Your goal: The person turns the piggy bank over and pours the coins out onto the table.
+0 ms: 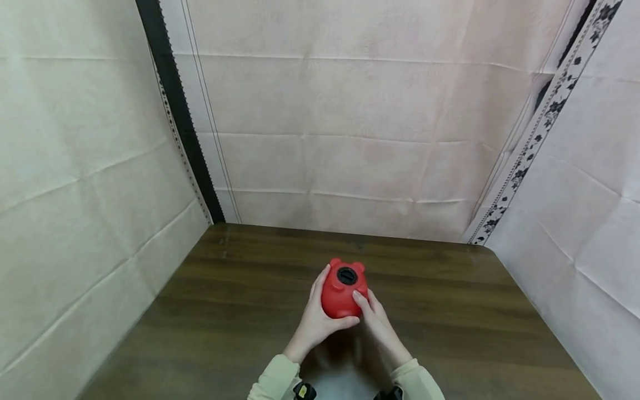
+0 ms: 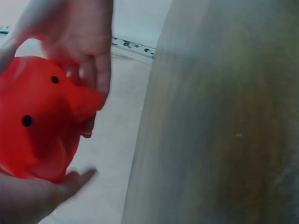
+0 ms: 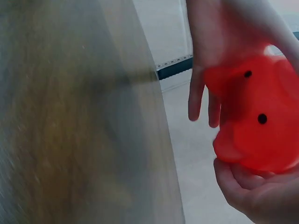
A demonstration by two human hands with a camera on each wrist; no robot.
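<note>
A red piggy bank (image 1: 341,297) with small rounded knobs and a round black plug (image 1: 346,275) is held up between both hands over the table. Its other side, with two small black eyes, shows in the left wrist view, where the red body (image 2: 39,112) reaches the left edge. My left hand (image 1: 318,322) grips its left side, thumb across the lower front. On the right side, my right hand (image 1: 381,329) holds it, thumb near the plug. Fingers of both hands also bend around the red body (image 3: 266,135) in the right wrist view.
Beneath the hands lies a brown wood-grain table (image 1: 240,322). Pale creased sheets (image 1: 350,111) stand behind it and on both sides. A black strip (image 1: 180,111) runs down the left corner, a floral border (image 1: 545,128) down the right.
</note>
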